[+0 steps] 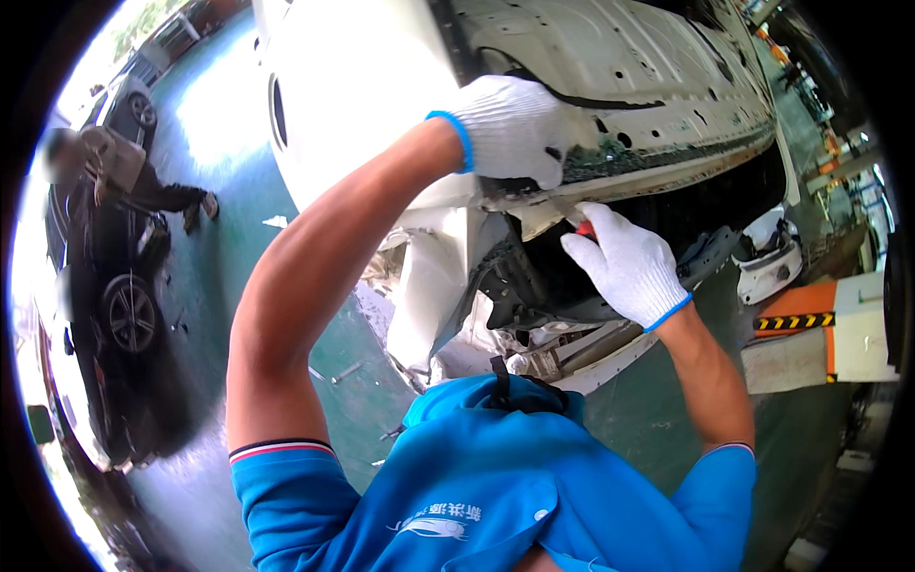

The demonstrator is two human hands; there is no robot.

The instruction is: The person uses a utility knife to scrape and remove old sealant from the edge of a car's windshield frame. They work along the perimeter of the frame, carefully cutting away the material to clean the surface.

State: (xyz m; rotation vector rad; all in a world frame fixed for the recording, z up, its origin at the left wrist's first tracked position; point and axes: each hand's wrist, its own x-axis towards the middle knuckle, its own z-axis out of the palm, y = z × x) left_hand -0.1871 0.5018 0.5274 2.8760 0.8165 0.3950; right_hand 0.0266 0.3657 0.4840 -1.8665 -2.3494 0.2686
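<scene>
At six o'clock, nearest the eye, spreads a blue shirt (pixel 457 477), with a bare forearm running up on either side. Toward one o'clock, the left hand (pixel 519 133), in a white knit glove with a blue cuff, bends over the edge of a white car body (pixel 362 76), its fingers curled downward; whether it grips anything, I cannot tell. At three o'clock of centre, the right hand (pixel 624 267), gloved alike, closes around a red item (pixel 586 230), mostly hidden by thumb and fingers, near that edge. The car body fills eleven to two o'clock, its inner panel (pixel 620 62) pierced with holes and dark crumbs lining the lip. Just left of centre hangs a bent white panel (pixel 429 296). Green floor (pixel 205 229) surrounds it all. Farther out at three o'clock lies a white moulded part (pixel 770 269), beside an orange-and-white structure (pixel 796 310). At nine o'clock stands a dark car (pixel 95 296); near ten, a person (pixel 124 172) is beside it.
</scene>
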